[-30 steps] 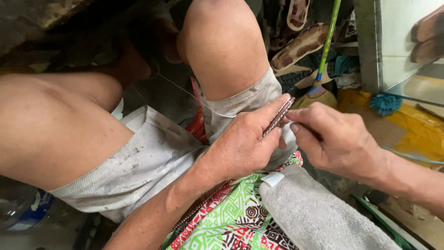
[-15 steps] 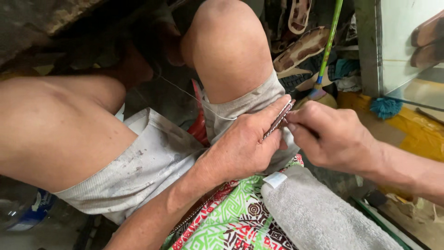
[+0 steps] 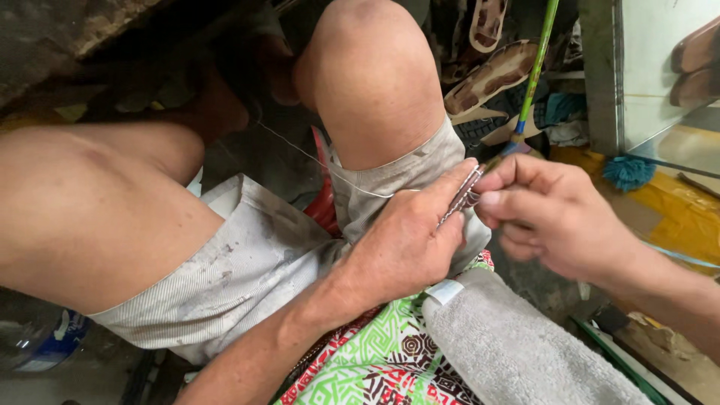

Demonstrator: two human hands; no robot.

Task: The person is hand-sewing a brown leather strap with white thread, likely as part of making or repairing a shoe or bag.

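Two bare legs in pale grey shorts (image 3: 247,262) fill the left and centre of the frame; a grey towel (image 3: 517,352) lies at lower right, beside a green and red patterned cloth (image 3: 375,367); just right of centre the left hand (image 3: 405,244) is closed around a slim brown woven strip (image 3: 459,197); the right hand (image 3: 555,214) pinches the strip's upper end between thumb and fingers; a thin white thread (image 3: 315,159) runs up-left from the hands across the knee.
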